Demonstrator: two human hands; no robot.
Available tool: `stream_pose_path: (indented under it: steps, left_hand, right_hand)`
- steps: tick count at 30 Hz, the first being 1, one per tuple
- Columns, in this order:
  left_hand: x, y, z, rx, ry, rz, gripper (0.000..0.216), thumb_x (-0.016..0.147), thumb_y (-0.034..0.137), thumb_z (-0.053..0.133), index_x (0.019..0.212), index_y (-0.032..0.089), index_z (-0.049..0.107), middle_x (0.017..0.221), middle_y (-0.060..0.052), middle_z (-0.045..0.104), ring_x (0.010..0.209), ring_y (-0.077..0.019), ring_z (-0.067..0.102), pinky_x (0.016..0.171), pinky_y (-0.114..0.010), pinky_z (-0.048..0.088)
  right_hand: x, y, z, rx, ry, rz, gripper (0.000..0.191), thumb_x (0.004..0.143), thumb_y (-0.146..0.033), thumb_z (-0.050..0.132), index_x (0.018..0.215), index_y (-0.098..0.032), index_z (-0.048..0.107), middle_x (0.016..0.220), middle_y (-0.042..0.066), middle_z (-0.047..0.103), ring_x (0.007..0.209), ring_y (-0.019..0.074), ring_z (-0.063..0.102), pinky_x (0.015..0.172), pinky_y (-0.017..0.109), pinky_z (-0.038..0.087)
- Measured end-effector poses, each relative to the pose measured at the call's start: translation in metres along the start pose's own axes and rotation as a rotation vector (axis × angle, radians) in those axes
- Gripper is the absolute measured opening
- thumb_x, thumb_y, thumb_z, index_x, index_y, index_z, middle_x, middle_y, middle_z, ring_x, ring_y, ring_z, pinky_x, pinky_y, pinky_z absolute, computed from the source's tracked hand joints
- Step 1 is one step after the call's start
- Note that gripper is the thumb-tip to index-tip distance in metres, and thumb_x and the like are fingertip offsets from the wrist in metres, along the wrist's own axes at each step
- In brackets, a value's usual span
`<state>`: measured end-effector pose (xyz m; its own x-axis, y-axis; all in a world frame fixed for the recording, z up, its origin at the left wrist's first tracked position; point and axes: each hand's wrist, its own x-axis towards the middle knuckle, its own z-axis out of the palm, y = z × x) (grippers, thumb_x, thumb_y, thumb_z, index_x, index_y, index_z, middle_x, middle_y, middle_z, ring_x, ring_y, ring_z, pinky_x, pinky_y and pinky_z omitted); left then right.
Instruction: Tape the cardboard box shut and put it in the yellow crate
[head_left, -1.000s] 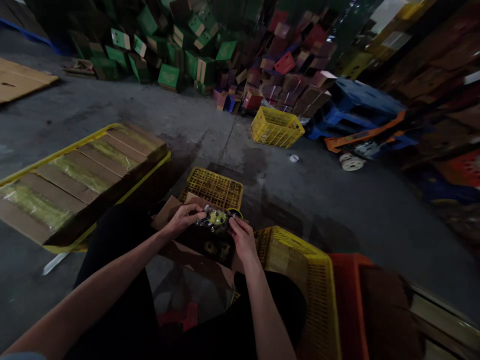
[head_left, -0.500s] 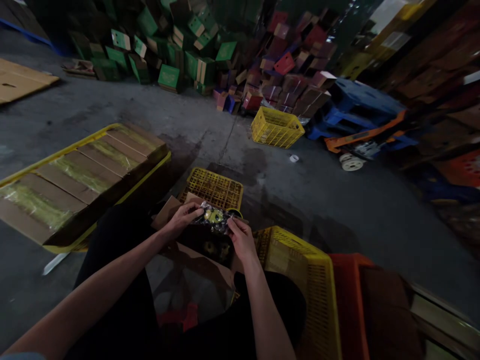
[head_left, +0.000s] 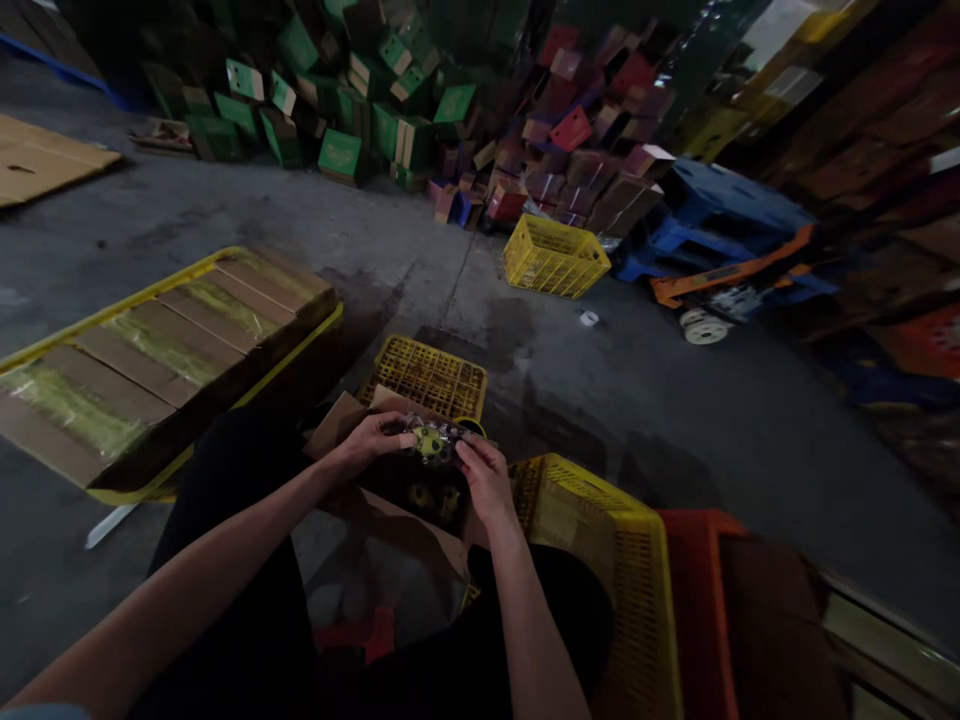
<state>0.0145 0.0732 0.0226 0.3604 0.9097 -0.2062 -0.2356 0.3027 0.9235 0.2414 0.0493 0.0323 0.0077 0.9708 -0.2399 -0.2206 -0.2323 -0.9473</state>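
- The small packet (head_left: 430, 439), glossy with a yellow patch, sits between your two hands, above an open cardboard box (head_left: 390, 500).
- Your left hand (head_left: 367, 440) pinches the packet's left end; its grip is closed on it.
- Your right hand (head_left: 486, 478) grips the right end the same way.
- Just beyond your grip lies a flat yellow crate (head_left: 424, 372); another yellow crate (head_left: 600, 540) stands right of it.

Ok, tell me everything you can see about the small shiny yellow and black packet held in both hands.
The small shiny yellow and black packet looks like crinkled glossy plastic, dark with a yellow patch in the middle. The left hand pinches its left end and the right hand its right end, above an open brown cardboard box. Its contents cannot be made out.
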Motion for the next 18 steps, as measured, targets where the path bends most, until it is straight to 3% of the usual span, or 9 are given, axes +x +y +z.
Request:
stream_pose_path:
  steps: [6,14,18]
  left_hand:
    - [-0.002,0.002,-0.001,0.041,0.035,-0.012,0.043,0.068,0.042,0.086,0.101,0.017,0.074,0.095,-0.004,0.075,0.086,-0.0216,0.069,0.082,-0.03,0.051]
    - [0.002,-0.001,0.002,-0.052,0.032,-0.055,0.052,0.068,0.046,0.085,0.107,0.014,0.072,0.099,-0.009,0.074,0.09,-0.0242,0.069,0.083,-0.034,0.054]
    - [0.006,-0.007,-0.002,-0.062,0.073,-0.065,0.038,0.066,0.042,0.087,0.089,0.016,0.072,0.089,-0.004,0.072,0.082,-0.0188,0.067,0.08,-0.032,0.055]
  right_hand:
    - [0.0,-0.001,-0.002,-0.097,-0.115,0.012,0.037,0.077,-0.048,0.078,0.105,-0.024,0.077,0.098,0.003,0.077,0.093,0.0215,0.07,0.089,0.035,0.054]
    - [0.002,0.005,-0.002,0.002,0.088,0.031,0.032,0.068,-0.048,0.083,0.089,-0.023,0.079,0.091,0.002,0.076,0.08,0.0189,0.069,0.069,0.03,0.056]
    - [0.003,0.003,-0.001,0.054,0.144,0.018,0.032,0.066,-0.046,0.085,0.087,-0.022,0.078,0.09,0.002,0.074,0.077,0.0172,0.069,0.068,0.029,0.056]
